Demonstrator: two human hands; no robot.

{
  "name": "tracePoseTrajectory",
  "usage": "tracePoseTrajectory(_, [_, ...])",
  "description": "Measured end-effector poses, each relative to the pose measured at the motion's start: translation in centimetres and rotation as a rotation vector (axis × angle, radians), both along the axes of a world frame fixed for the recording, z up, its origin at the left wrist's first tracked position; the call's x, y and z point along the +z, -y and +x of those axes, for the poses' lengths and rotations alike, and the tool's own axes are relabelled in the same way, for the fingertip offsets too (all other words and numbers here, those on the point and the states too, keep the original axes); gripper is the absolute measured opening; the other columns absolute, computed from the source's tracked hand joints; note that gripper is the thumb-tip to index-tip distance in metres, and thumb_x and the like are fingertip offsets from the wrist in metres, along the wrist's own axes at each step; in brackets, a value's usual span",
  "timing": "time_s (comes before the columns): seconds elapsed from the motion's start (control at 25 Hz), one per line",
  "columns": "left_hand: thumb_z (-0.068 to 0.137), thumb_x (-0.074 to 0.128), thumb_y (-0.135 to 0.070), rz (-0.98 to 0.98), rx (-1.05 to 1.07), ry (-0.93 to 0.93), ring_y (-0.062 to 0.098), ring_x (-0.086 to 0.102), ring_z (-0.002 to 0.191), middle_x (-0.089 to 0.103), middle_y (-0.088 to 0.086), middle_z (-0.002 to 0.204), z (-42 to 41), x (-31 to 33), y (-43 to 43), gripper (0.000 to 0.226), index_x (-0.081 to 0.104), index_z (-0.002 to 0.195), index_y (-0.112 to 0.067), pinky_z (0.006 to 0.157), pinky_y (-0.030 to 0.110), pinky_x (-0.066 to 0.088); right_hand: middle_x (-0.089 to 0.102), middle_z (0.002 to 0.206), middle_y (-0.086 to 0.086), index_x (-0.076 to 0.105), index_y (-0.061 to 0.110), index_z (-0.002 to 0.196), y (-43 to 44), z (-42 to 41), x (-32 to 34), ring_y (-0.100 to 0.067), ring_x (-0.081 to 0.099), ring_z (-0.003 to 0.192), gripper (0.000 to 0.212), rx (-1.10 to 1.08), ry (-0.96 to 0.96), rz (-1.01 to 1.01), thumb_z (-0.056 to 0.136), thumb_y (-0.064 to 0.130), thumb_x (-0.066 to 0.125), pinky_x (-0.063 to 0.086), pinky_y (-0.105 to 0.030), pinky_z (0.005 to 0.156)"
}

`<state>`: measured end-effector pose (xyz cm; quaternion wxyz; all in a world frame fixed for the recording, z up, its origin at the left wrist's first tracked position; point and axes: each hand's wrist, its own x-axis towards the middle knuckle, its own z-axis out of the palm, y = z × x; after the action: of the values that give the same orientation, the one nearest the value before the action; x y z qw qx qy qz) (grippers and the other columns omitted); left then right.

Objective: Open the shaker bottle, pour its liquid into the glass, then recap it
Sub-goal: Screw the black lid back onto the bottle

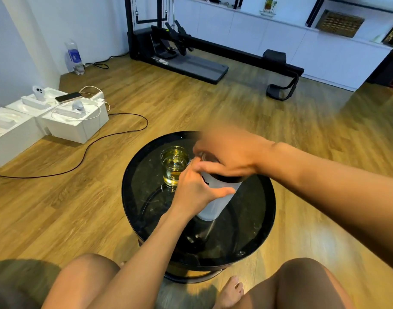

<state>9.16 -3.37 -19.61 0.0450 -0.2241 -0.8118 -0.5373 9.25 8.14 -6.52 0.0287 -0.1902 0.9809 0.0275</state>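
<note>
A frosted white shaker bottle (215, 201) with a black lid stands upright on the round black table (253, 239). My left hand (195, 188) grips the bottle's body from the left side. Over the top, my right hand (229, 157) curls round the black lid (232, 179), hiding most of it; the hand is motion-blurred. Just left of the bottle stands a clear glass (174, 166) holding yellow liquid, close to my left hand's knuckles.
The table has a glossy top and a raised rim. My knees and a bare foot (232, 293) lie below it. White boxes (57, 117) with phones and cables sit on the wood floor at left; exercise equipment (191, 61) stands at the back.
</note>
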Motion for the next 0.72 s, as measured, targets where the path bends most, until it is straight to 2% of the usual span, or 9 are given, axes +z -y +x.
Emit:
tracePoseTrajectory(0.08, [0.056,0.093,-0.038,0.007,-0.004,-0.016,0.016,0.055,0.112,0.057,-0.001,0.114,0.0,0.0,0.0,0.079,0.060,0.119,-0.005,0.084,0.009,0.036,0.058,0.124,-0.002,0.059,0.029,0.125,-0.6,0.7,-0.5,-0.024,0.057,0.110,0.074,0.092,-0.036,0.110,0.087,0.068,0.010,0.046,-0.043,0.086])
tracePoseTrajectory(0.12, [0.056,0.093,-0.037,0.008,0.003,-0.017,0.016,0.054,0.112,0.056,-0.002,0.111,0.1,0.0,-0.1,0.080,0.058,0.119,-0.003,0.083,0.006,0.034,0.058,0.123,-0.002,0.060,0.028,0.124,-0.4,0.6,-1.0,-0.025,0.058,0.110,0.074,0.069,-0.078,0.148,0.088,0.067,0.009,0.046,-0.044,0.085])
tracePoseTrajectory(0.2, [0.055,0.094,-0.036,-0.006,0.017,-0.009,0.020,0.056,0.111,0.060,0.004,0.111,0.0,0.0,0.0,0.087,0.054,0.124,0.000,0.082,0.009,0.032,0.058,0.122,-0.006,0.059,0.024,0.125,0.4,-0.2,-1.6,-0.029,0.058,0.111,0.067,-0.031,-0.123,0.122,0.094,0.067,0.017,0.048,-0.047,0.086])
tracePoseTrajectory(0.24, [0.055,0.094,-0.037,-0.008,0.023,-0.008,0.022,0.057,0.111,0.062,0.007,0.113,0.0,-0.1,-0.1,0.087,0.055,0.124,-0.001,0.083,0.011,0.034,0.058,0.124,-0.007,0.056,0.024,0.128,0.3,-0.5,-1.6,-0.030,0.058,0.113,0.065,-0.026,-0.096,0.091,0.095,0.067,0.021,0.048,-0.047,0.087])
tracePoseTrajectory(0.36, [0.056,0.092,-0.041,-0.025,0.003,-0.028,0.017,0.056,0.114,0.062,0.005,0.117,0.1,-0.2,-0.1,0.063,0.070,0.108,-0.014,0.091,0.019,0.042,0.059,0.129,-0.004,0.054,0.026,0.132,-0.7,-0.3,0.2,-0.027,0.057,0.113,0.061,0.120,0.069,-0.034,0.096,0.063,0.021,0.050,-0.047,0.087])
tracePoseTrajectory(0.4, [0.056,0.091,-0.043,-0.036,0.006,-0.039,0.015,0.054,0.115,0.062,0.005,0.119,0.0,-0.2,-0.2,0.062,0.071,0.107,-0.013,0.093,0.021,0.043,0.061,0.128,-0.003,0.057,0.026,0.130,-1.4,-0.1,-0.2,-0.027,0.057,0.110,0.060,0.201,0.057,0.022,0.097,0.060,0.020,0.051,-0.047,0.085])
tracePoseTrajectory(0.52, [0.056,0.093,-0.040,-0.014,0.009,0.004,0.017,0.057,0.107,0.061,0.004,0.111,-0.2,-0.1,0.0,0.078,0.059,0.116,-0.003,0.085,0.016,0.040,0.063,0.122,-0.003,0.060,0.026,0.124,-0.8,-0.7,-1.7,-0.029,0.057,0.109,0.061,0.107,-0.081,0.071,0.097,0.061,0.019,0.050,-0.047,0.086])
tracePoseTrajectory(0.6, [0.055,0.093,-0.040,-0.003,0.011,0.005,0.018,0.058,0.104,0.061,0.003,0.108,0.0,0.1,0.0,0.086,0.053,0.121,-0.001,0.082,0.017,0.041,0.061,0.125,-0.006,0.057,0.024,0.129,-0.5,-1.2,-1.8,-0.029,0.057,0.113,0.060,0.052,-0.028,0.009,0.098,0.060,0.021,0.048,-0.048,0.093])
tracePoseTrajectory(0.72, [0.054,0.093,-0.042,-0.018,0.020,-0.034,0.022,0.060,0.108,0.063,0.007,0.112,0.2,-0.2,-0.2,0.086,0.055,0.119,-0.001,0.089,0.026,0.046,0.060,0.129,-0.004,0.055,0.022,0.131,-1.6,-0.7,-0.3,-0.026,0.057,0.108,0.057,0.176,0.109,-0.028,0.102,0.050,0.015,0.046,-0.044,0.095])
